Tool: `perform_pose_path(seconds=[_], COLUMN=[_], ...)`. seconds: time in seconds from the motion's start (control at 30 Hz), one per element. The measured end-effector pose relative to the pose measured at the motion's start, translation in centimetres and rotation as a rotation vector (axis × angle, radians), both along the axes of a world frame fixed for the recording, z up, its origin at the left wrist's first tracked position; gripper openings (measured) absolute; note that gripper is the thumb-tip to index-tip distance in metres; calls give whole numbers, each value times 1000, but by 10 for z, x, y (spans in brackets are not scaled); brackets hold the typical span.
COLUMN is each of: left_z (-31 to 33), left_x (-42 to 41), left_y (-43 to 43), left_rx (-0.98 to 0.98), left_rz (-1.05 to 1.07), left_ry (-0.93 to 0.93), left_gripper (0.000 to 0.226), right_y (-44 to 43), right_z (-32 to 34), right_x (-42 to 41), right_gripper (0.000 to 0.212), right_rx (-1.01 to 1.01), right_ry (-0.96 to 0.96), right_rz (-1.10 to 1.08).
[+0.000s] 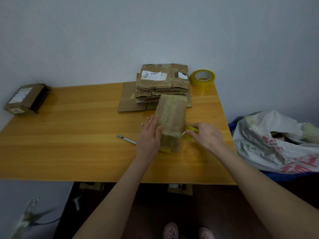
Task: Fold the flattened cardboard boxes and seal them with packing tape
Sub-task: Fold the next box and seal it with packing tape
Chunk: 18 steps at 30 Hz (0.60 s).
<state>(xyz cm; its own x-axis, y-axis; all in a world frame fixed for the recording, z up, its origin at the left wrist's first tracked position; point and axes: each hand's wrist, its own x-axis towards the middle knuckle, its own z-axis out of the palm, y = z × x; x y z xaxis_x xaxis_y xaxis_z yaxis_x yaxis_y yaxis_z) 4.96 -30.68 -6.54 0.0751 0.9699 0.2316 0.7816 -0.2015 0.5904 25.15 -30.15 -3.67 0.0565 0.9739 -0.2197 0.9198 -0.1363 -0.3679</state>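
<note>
A small box (25, 99) sits far left on the counter (69, 135), its open end too dark to see into. The left hand (149, 135) is flat, fingers straight, pressing the side of the middle cardboard box (170, 116). The right hand (206, 135) grips a tape roll (191, 139) at the other side. The flattened boxes (162, 83) are stacked just behind, and a plastic bag (269, 142) sits far right.

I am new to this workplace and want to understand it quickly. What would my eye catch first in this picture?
First, the box in the centre: the left hand presses flat on its side, and the right hand grips a tape roll beside it. Behind stands a stack of flattened boxes.
</note>
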Motion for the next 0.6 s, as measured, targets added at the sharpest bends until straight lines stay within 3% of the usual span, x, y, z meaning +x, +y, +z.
perform_pose_path(seconds=[0.1,0.23,0.33,0.5,0.6], left_z=[-7,-39,-50,-59,-61], left_x=[-24,-63,-84,-103,-108], left_y=[12,33,48,60,63], left_rx=[-89,-423,-501,-515,-490], left_rz=[325,506,483,225,165], left_ry=[-157,20,186,609,714], left_gripper=[41,44,37,25,20], right_y=[5,10,13,16,17], right_z=[0,-4,-9,-10,-12], right_x=[-1,-3,-2,-4,-4], right_gripper=[40,39,39,39,35], right_rx=[-18,-27,-31,-39,-53], right_ry=[3,24,22,24,41], right_rz=[1,-3,-6,-7,-14])
